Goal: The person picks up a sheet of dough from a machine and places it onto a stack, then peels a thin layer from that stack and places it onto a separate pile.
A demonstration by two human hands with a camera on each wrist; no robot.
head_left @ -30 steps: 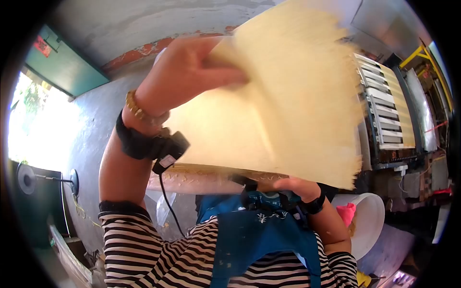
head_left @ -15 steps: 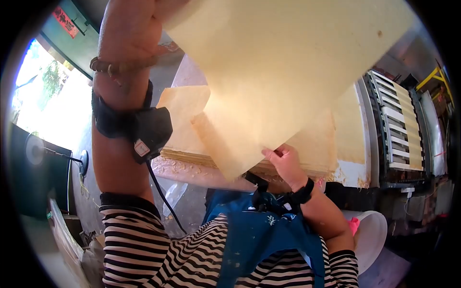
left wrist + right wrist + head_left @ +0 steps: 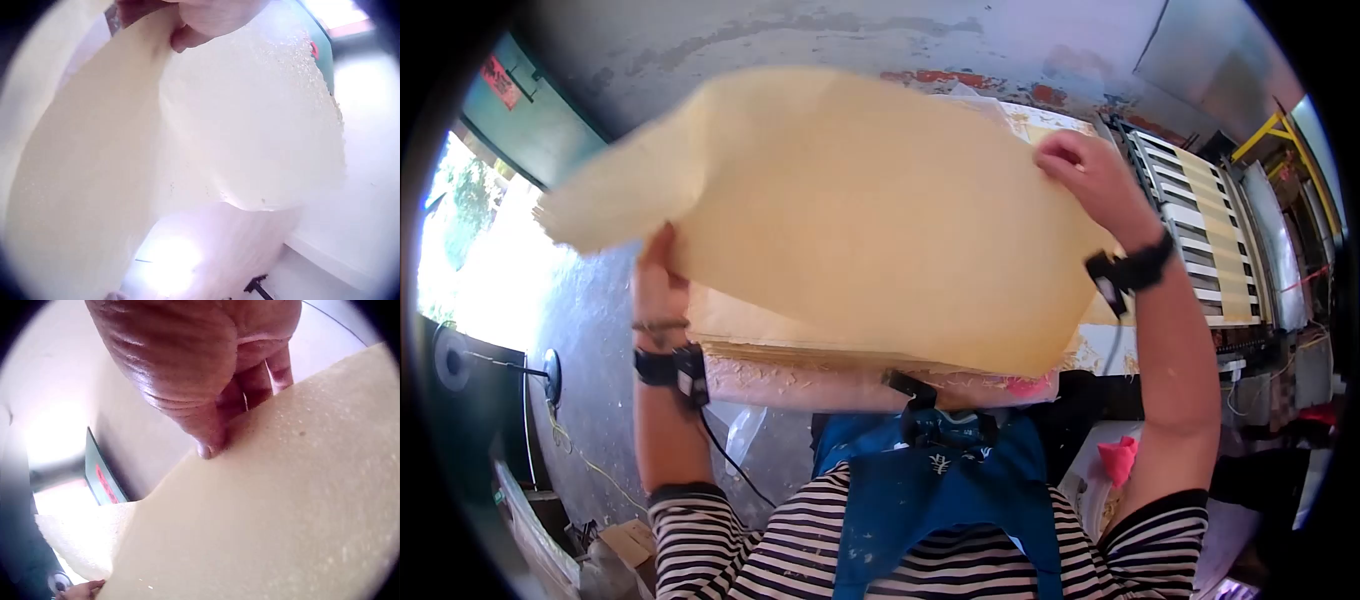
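Note:
A large, thin, pale yellow sheet (image 3: pixel 870 210) is held up in the air between both hands, its ragged left end folding over. The left hand (image 3: pixel 658 285) pinches its left part; in the left wrist view that hand (image 3: pixel 206 19) has the thumb against the sheet (image 3: pixel 94 150). At the upper right edge the right hand (image 3: pixel 1100 185) pinches the sheet, and the right wrist view shows this hand's thumb and fingers (image 3: pixel 209 440) on its edge. Beneath, partly hidden, lies a stack of similar sheets (image 3: pixel 740 322).
A pink-covered surface (image 3: pixel 800 388) with scraps stands under the stack. On the right is a slatted rack (image 3: pixel 1200 235). A wall fan (image 3: pixel 550 376) is at the left, and a pink cloth (image 3: pixel 1117 460) lies at the lower right.
The left hand has come down from the upper left. The right hand has risen from the stack's front edge to the upper right. The sheet has swung round and now spreads sideways above the stack.

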